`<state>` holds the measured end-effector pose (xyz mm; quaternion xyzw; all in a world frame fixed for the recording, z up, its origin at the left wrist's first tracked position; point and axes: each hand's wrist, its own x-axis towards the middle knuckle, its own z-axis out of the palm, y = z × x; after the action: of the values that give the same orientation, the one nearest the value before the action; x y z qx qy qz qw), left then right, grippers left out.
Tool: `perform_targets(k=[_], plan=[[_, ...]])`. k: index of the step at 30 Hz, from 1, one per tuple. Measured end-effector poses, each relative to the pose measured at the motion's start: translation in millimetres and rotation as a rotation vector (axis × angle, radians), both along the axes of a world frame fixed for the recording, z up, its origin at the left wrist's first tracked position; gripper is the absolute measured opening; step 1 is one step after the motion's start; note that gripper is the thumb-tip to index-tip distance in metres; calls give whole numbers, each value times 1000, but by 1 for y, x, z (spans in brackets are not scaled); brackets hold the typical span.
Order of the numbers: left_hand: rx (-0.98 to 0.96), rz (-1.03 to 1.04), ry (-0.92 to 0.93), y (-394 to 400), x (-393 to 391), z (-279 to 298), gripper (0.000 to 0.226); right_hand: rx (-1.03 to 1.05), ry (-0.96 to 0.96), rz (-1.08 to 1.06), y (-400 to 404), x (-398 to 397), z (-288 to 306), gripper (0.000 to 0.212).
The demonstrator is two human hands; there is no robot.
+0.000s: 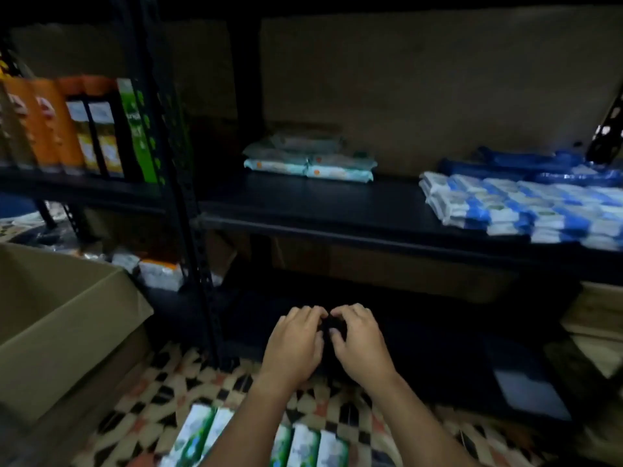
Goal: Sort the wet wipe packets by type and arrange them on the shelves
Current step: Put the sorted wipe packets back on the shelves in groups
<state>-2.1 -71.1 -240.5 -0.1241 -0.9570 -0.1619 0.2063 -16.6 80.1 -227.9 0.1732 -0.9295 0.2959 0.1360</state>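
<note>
Between both hands' curled fingers [305, 315] sits something dark, too dim to identify or confirm gripped; below them, green-and-white wipe packets [305, 444] lie cut off at the frame edge.

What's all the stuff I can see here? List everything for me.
Pale green packets: small stack, middle shelf, toward the back.
Blue-and-white packets: many, in rows, middle shelf, right.
Dark blue packs: a few, behind those rows.
Green-and-white packets: several, on the patterned floor.
Upright packs: several, orange, black and green, left shelf.
Cardboard box: one, brown, open, floor left.
Left hand: fingers curled, at the dark bottom shelf.
Right hand: beside it; what they hold is too dark to tell.
</note>
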Motion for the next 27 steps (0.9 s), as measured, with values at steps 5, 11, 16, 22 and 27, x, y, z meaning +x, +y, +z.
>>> perform_targets(k=[5,11,16,22,27], plan=[[-128,24,-467,8,27,-102,42,139,-454,-63,20,17,-107,42],[-243,-13,-781,4,32,-187,74,241,-839,-34,35,26,-199,43],[-263,-46,-924,-4,6,-222,109,258,-938,-61,30,29,-249,75],[-483,-87,-1064,2,-18,-231,113,248,-1024,-43,19,17,-276,104],[-586,-152,-1048,6,-27,-242,107,311,-1054,-67,7,8,-287,100]])
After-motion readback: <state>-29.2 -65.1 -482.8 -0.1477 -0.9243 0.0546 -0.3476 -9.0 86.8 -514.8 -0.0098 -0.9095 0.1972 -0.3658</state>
